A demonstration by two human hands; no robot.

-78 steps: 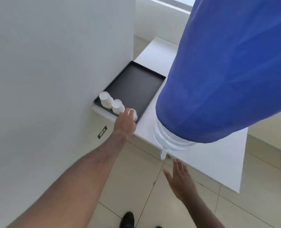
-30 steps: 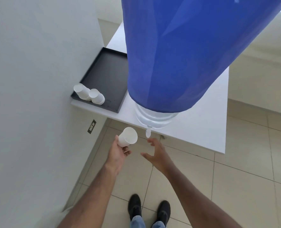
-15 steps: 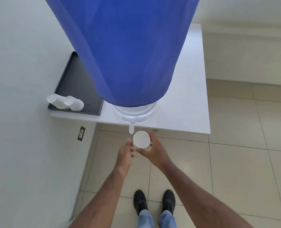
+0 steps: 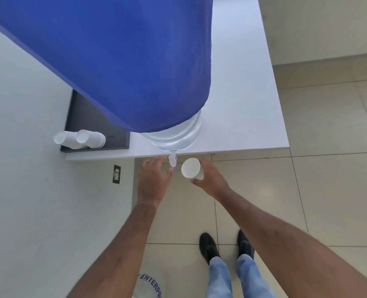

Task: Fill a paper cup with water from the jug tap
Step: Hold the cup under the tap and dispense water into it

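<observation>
cup [image 4: 190, 171] moved into right hand [image 4: 211, 180], gripped | left hand [image 4: 153, 181] open, empty, beside tap [image 4: 172, 160]

Looks to me like an office or institutional break corner, though I can't be sure from this steep downward view. I see a big water jug [image 4: 174, 134] under a blue cover [image 4: 113, 61] on a plain white table [image 4: 242, 104], with a dark tray [image 4: 88, 117] of stacked disposable cups [image 4: 81, 139] beside it. Bare white wall [image 4: 27, 190] with one socket plate [image 4: 116, 174], beige floor tiles [image 4: 328, 190], no household furnishings in frame.
</observation>
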